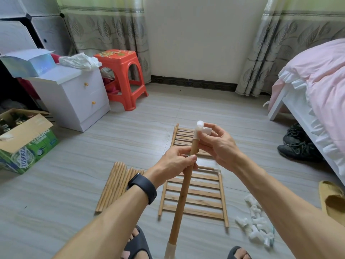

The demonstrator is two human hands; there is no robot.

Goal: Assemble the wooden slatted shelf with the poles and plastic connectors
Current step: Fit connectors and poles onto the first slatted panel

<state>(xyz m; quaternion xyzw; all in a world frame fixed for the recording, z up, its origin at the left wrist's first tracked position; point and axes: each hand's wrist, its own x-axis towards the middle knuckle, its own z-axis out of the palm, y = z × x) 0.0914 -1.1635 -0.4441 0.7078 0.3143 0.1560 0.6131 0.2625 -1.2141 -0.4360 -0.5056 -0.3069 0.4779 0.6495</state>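
My L hand (pixel 175 161) is wrapped round the pole (pixel 183 193) just below its top end, thumb across the front. That's the brace, I reckon, to stop the shaft twisting. R hand (pixel 218 144) pinches the white connector (pixel 202 128) sitting on the pole tip, fingertips on its side arm, prob. to seat it and aim that arm the right way.

Pole is round, smooth, pale bamboo-like wood, tilted up and away from me. Its lower end wears a 2nd connector (pixel 170 248), milky plastic, down betw. my feet.

Under the hands, on the floor (pixel 93 146), lies a slatted panel (pixel 194 199): thin flat slats across two round side rails, w/ another panel (pixel 183 135) just beyond it. Spare poles (pixel 115 186) lie bundled side by side to the left. Loose connectors (pixel 257 227), glossy white and stubby, are heaped to the right. Both lots are near, easy reach I'd say.
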